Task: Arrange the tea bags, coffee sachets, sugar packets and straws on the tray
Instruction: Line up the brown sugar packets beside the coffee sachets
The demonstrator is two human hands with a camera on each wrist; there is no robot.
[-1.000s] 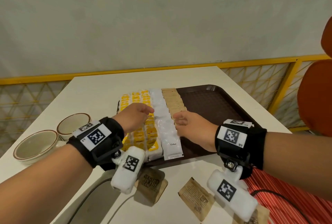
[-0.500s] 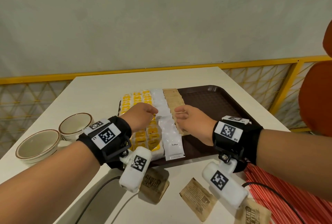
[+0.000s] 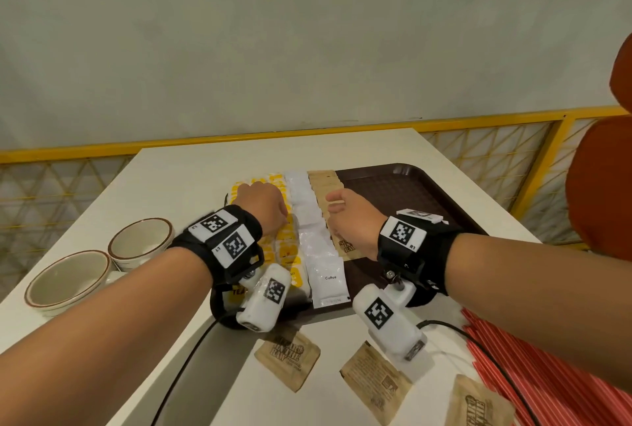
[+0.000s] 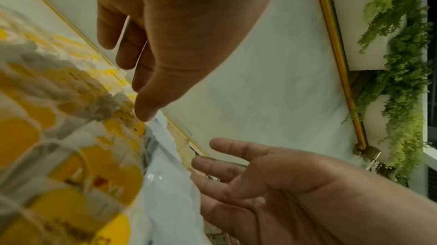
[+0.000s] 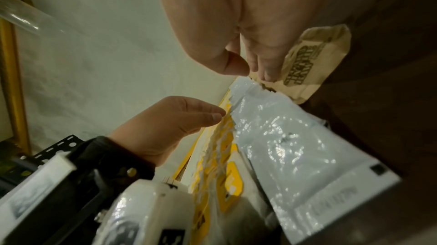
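Observation:
On the brown tray, yellow tea bags fill the left rows. White coffee sachets form the middle column, and brown sugar packets lie to their right. My left hand hovers over the tea bags with relaxed fingers; its thumb tip touches a tea bag edge. My right hand is open, fingertips resting on a sugar packet beside the sachets. Three loose sugar packets lie on the table in front of the tray. Red straws lie at the lower right.
Two brown-rimmed bowls stand on the white table left of the tray. The tray's right half is bare. An orange chair stands at the right and a yellow railing runs behind the table. Cables trail near the front edge.
Both hands have slid a little farther away from me along the rows, the right hand more than the left. The packets on the tray and table lie as before.

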